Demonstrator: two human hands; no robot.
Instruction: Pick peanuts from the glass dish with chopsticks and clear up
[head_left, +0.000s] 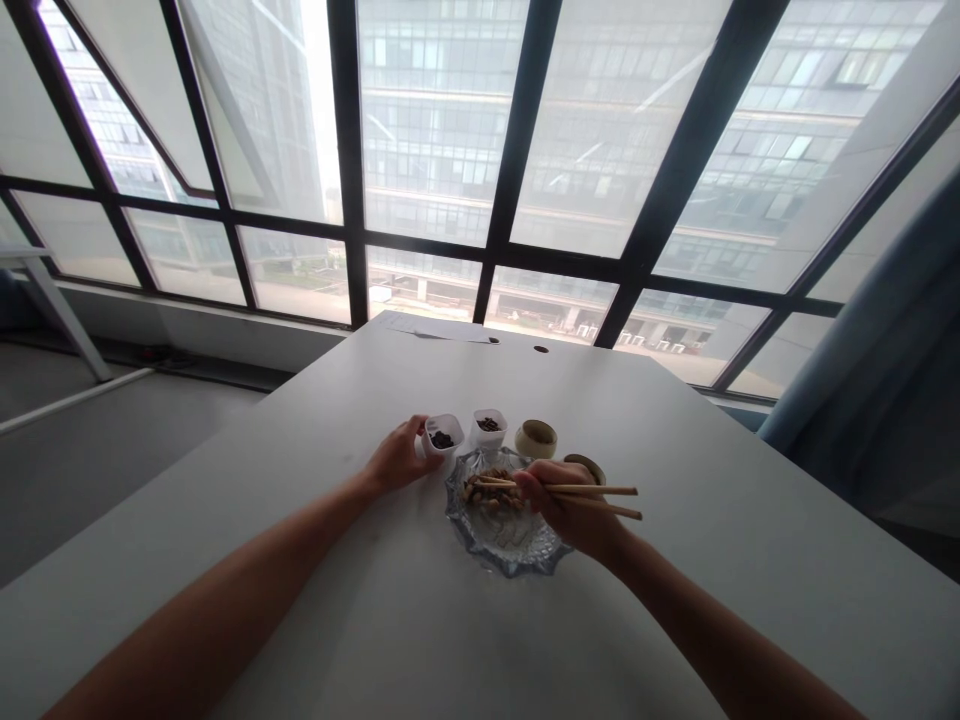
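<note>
My left hand [399, 458] is closed around the side of a small white plastic cup [444, 447] with dark pieces in its bottom. In my right hand [570, 503] is a pair of wooden chopsticks [600, 490]. Their tips reach into a scalloped clear glass bowl [517, 565], over a heap of mixed brown pieces [496, 490] on its far left side. Just behind the bowl stand a second white cup [489, 428] with dark bits inside and a tan round cup [535, 438]. Another tan cup [585, 466] is partly hidden by my right hand.
Everything stands on a white table [300, 600]. White sheets of paper [442, 328] lie at its far edge, near two dark round holes. Beyond are large black-framed windows, with a blue curtain [862, 330] on the right and another table's leg [66, 315] at left.
</note>
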